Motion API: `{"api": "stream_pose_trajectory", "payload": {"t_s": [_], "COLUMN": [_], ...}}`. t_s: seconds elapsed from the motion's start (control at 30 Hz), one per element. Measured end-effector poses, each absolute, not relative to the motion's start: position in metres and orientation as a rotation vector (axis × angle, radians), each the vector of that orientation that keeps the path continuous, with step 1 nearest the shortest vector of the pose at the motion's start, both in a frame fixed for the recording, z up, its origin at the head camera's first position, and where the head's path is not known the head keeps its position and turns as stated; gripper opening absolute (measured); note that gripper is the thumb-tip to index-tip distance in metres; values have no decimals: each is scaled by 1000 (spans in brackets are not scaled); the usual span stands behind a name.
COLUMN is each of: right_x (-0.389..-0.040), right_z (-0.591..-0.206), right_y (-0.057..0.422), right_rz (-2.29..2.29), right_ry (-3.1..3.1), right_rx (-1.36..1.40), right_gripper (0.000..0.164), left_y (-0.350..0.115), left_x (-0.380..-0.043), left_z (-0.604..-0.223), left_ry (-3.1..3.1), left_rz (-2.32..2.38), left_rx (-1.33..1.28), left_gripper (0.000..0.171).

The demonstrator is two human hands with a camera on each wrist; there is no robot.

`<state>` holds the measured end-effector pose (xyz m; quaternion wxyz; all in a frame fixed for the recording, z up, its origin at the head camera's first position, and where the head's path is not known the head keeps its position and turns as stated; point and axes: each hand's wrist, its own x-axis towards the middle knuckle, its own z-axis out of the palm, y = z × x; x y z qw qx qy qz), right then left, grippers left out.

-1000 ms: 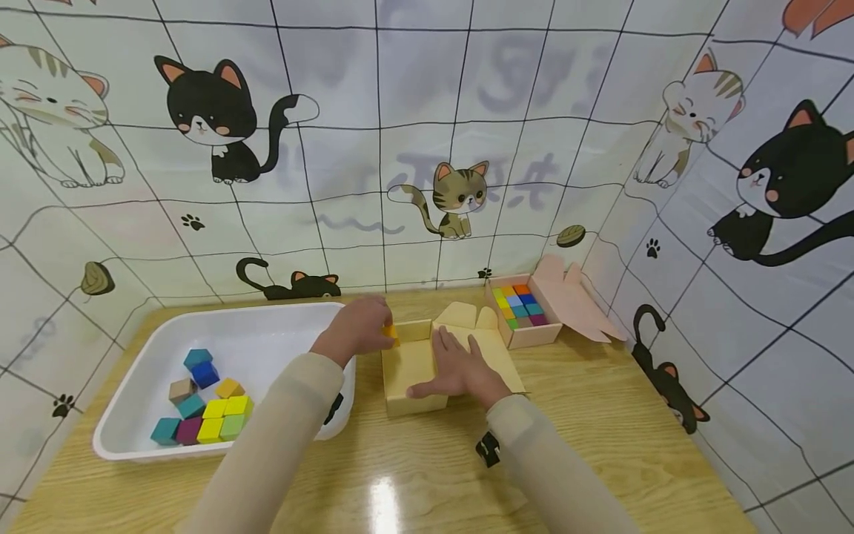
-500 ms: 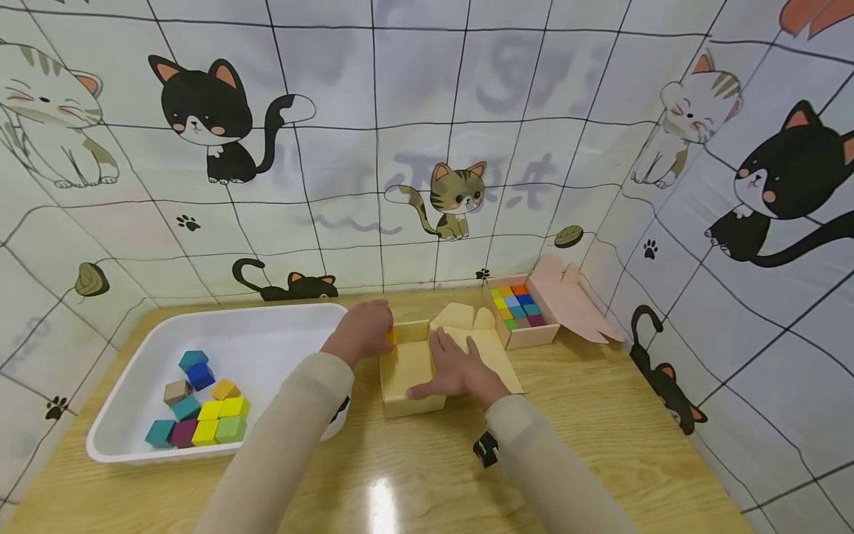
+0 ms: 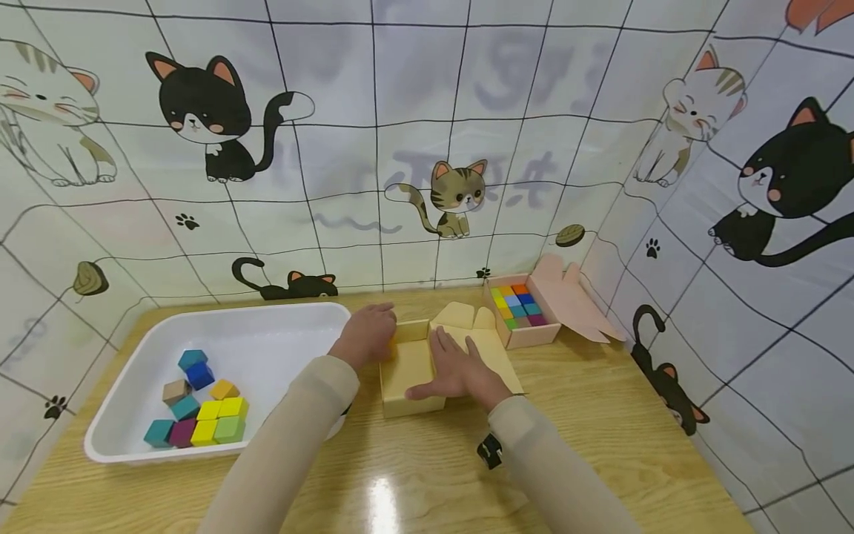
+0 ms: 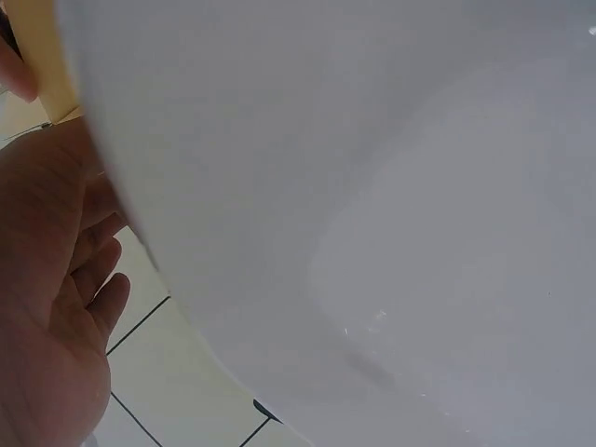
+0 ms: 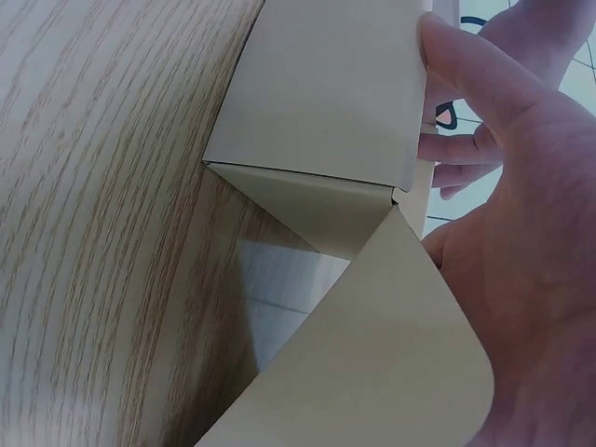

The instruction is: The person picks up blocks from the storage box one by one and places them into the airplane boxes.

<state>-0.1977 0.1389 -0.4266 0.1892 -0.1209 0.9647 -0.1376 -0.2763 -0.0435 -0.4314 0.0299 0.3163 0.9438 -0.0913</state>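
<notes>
A small pale yellow cardboard box [image 3: 414, 406] stands on the table with its lid folded out to the right. In the head view my left hand [image 3: 369, 334] is over the box's back left corner. Its fingertips pinch an orange-yellow block [image 3: 394, 346], mostly hidden behind the fingers, at the inside of the left wall. My right hand [image 3: 457, 371] spreads across the right wall, fingers straight toward the lid and thumb reaching over the front part. Close up in the right wrist view, the right thumb [image 5: 466, 60] rests at the box's upper edge.
A white plastic tray [image 3: 300, 315] at the left holds several coloured blocks [image 3: 223, 409]. Behind the yellow box, a pink box [image 3: 534, 337] is filled with coloured blocks, its lid open to the right. Cat-patterned sheeting [image 3: 414, 96] encloses the wooden table [image 3: 427, 475].
My left hand has shifted slightly right and down at the box's left wall, and less of the orange-yellow block shows. The right hand stays at the box's right wall.
</notes>
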Motion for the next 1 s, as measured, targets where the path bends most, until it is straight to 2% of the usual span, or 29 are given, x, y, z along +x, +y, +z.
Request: {"api": "stream_pose_trajectory", "payload": {"t_s": [0.47, 0.83, 1.0], "right_x": [-198, -198, -198], "right_z": [-431, -432, -431], "right_y": [141, 139, 139], "right_rz": [-396, -392, -388], "right_ry": [2724, 2727, 2724], "right_rx": [-342, -353, -348], "right_gripper": [120, 120, 119], "left_y": [-40, -41, -43], "left_x": [-276, -273, -273], "left_z": [-438, -439, -432], "left_ry": [2935, 2984, 2981], "left_rz": [-437, -531, -439], "left_rx": [1023, 1022, 1016], "left_gripper": [22, 22, 25]}}
